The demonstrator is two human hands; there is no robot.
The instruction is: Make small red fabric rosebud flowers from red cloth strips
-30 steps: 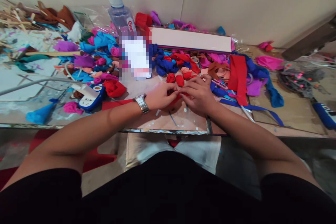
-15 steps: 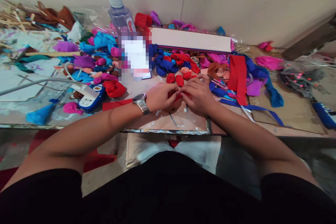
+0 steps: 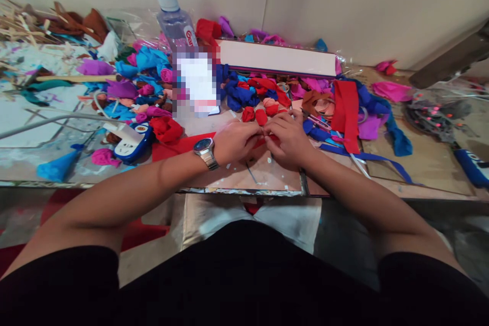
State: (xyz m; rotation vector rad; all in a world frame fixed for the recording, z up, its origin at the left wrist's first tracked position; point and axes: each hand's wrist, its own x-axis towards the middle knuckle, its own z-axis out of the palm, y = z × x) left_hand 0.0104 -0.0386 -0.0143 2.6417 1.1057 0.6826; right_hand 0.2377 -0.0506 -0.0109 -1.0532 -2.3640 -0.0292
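Observation:
My left hand (image 3: 237, 142), with a metal watch (image 3: 205, 152) on its wrist, meets my right hand (image 3: 286, 138) over the table's front part. Both have their fingers bent and pinched together on a red crepe paper strip (image 3: 178, 145). The strip runs out to the left behind my left wrist, and a bit of its red shows between the hands. My fingers hide the part they pinch. Just beyond the fingertips lie small red paper rolls (image 3: 261, 116). A red paper bundle (image 3: 165, 130) rests left of the strip.
A water bottle (image 3: 176, 23) and a blurred, lit phone (image 3: 198, 81) stand behind. A blue-and-white power strip (image 3: 133, 145) with a grey cable lies left. Coloured paper scraps cover the back, around a long white box (image 3: 277, 58). Another red strip (image 3: 346, 114) lies right.
The red strip left of my watch has shifted up and shows more of its width. My left wrist has turned slightly, showing more of the watch face. My right hand has barely moved.

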